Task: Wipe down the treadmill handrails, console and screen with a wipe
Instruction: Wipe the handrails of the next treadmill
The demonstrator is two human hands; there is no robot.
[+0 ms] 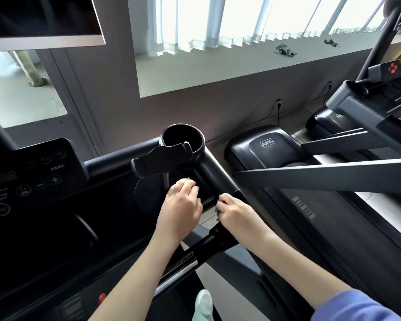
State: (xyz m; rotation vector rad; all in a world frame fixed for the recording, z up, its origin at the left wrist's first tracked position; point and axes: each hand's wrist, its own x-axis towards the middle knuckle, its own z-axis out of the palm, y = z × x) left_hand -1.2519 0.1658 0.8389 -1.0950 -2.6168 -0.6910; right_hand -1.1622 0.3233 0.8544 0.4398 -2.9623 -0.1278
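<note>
Both my hands are at the right front corner of the treadmill's black frame. My left hand (183,201) has its fingers curled beside the small recessed tray (206,188), and a pale scrap of the wipe (188,180) shows at its fingertips. My right hand (235,212) is curled on the right handrail (215,239) and pinches a grey edge of the wipe; most of the wipe is hidden. The console panel (33,179) with its round buttons is at the left. The dark screen (44,17) hangs at the top left.
A round cup holder (183,137) and a phone bracket (162,158) stand just beyond my hands. A second treadmill (270,147) lies at the right, its grey rail (322,173) reaching close. Crumpled cloths (285,50) lie on the window sill. My shoe (204,302) shows below.
</note>
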